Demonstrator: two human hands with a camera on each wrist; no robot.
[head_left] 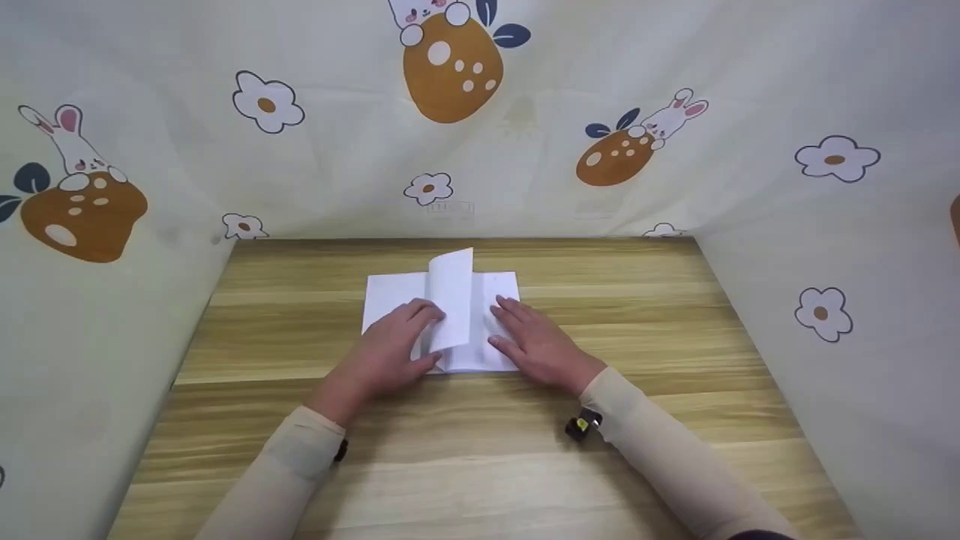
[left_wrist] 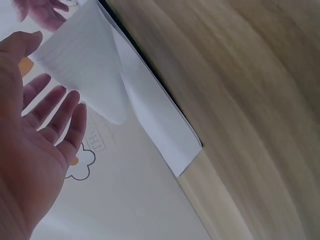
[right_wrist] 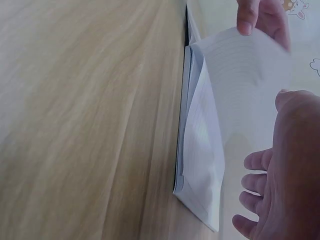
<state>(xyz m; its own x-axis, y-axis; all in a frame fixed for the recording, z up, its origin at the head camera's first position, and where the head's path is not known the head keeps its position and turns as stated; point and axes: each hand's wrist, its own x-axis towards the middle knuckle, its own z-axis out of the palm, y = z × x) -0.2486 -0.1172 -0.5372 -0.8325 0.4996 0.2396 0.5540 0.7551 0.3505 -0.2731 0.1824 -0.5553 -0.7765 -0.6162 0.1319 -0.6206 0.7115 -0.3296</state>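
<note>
An open notebook [head_left: 394, 291] with white pages lies flat on the table. One raised page [head_left: 452, 300] stands up near its middle and curves over; faint ruled lines show on it in the left wrist view. My left hand [head_left: 386, 351] is at the left of this page, its loosely bent fingers at the sheet and its thumb by the notebook's lower edge. Over the right-hand page, my right hand [head_left: 546, 346] has its fingers extended, with the fingertips at the paper. In the right wrist view, the left thumb [right_wrist: 245, 26] overlaps the raised page's edge.
The wood-grain table [head_left: 465, 457] extends around the notebook on all sides. Pale cloth [head_left: 337, 165] printed with rabbits, fruit and flowers walls in the back and both sides. A small black device [head_left: 582, 424] is strapped at the right wrist.
</note>
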